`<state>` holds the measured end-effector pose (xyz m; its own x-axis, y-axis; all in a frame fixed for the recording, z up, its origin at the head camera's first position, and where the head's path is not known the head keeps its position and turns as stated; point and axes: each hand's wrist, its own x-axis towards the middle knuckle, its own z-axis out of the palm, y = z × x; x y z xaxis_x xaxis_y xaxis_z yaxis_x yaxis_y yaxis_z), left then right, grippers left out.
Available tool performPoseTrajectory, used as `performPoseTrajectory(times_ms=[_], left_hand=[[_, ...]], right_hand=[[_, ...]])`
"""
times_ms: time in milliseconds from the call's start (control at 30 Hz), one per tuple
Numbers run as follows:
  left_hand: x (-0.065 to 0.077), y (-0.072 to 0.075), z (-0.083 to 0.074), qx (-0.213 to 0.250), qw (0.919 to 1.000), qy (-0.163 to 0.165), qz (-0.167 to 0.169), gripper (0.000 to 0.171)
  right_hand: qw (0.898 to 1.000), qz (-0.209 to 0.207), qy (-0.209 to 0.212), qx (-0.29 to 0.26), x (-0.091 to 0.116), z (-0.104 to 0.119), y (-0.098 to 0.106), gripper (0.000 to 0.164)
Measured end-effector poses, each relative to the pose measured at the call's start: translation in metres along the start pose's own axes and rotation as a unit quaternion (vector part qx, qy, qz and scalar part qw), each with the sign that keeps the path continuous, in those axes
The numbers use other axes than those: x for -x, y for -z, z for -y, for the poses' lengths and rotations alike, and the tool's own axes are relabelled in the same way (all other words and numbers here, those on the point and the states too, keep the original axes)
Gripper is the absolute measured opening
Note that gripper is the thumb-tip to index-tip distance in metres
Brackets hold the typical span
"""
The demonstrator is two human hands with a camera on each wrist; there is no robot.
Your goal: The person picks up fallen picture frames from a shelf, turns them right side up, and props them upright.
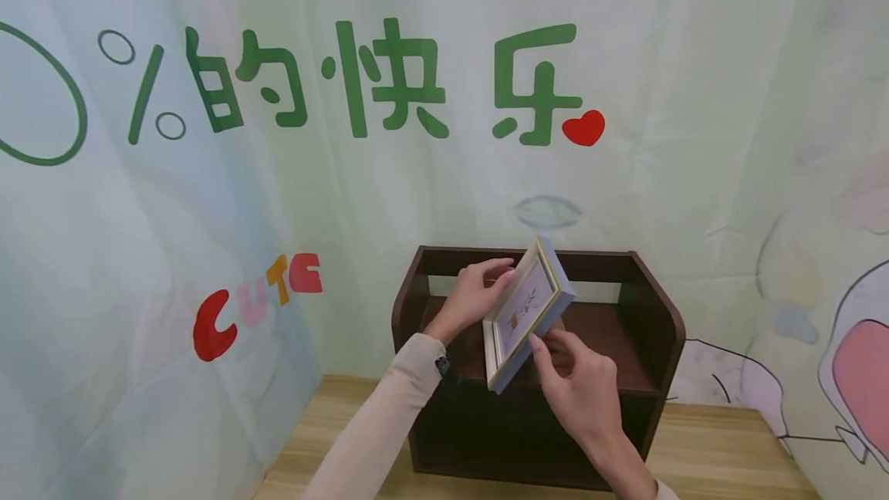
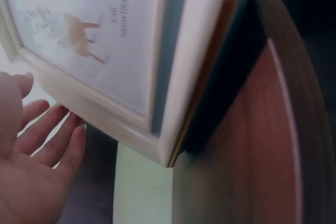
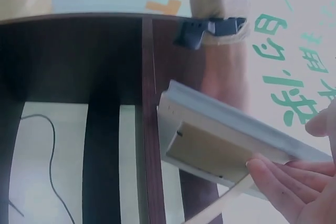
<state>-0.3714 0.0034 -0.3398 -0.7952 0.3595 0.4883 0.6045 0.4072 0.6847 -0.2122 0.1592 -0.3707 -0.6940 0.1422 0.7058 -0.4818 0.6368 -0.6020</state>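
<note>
A picture frame (image 1: pixel 525 303) with a cream border and blue-grey outer edge is tilted above a dark brown shelf unit (image 1: pixel 653 307). Its print of a small stool shows in the left wrist view. My left hand (image 1: pixel 475 295) holds the frame's upper left side, thumb in front and fingers at the edge. On the lower right side, my right hand (image 1: pixel 582 384) pinches the frame, thumb on the edge, fingertips against the back. In the right wrist view the back panel (image 3: pixel 207 150) shows, with a pale strip (image 3: pixel 223 203) jutting out near those fingertips.
The shelf unit has raised side panels and a slotted back rail; it stands on a light wood-grain surface (image 1: pixel 722 446). Behind it hangs a printed cloth (image 1: pixel 660 176) with green characters. A thin dark cable (image 3: pixel 51 156) appears in the right wrist view.
</note>
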Motion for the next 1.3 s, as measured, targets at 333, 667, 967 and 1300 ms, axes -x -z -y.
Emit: performPoseTrajectory(times_ms=[333, 667, 967, 1300], left_hand=[[-0.002, -0.006, 0.008, 0.035, 0.999, 0.015, 0.021, 0.038], [-0.001, -0.005, 0.012, 0.026, 0.9992, 0.029, -0.009, 0.03], [0.005, 0.003, 0.015, 0.062, 0.9956, 0.06, -0.035, 0.027], [0.024, 0.011, 0.015, 0.112, 0.9885, 0.088, -0.051, 0.028]], right_hand=[[0.999, -0.036, -0.006, 0.034, -0.004, 0.006, -0.011, 0.022], [0.999, -0.022, -0.021, 0.044, -0.01, 0.002, -0.002, 0.021], [0.995, 0.002, -0.076, 0.07, -0.023, -0.014, 0.021, 0.028], [0.986, 0.082, -0.14, 0.038, -0.042, -0.041, 0.038, 0.044]])
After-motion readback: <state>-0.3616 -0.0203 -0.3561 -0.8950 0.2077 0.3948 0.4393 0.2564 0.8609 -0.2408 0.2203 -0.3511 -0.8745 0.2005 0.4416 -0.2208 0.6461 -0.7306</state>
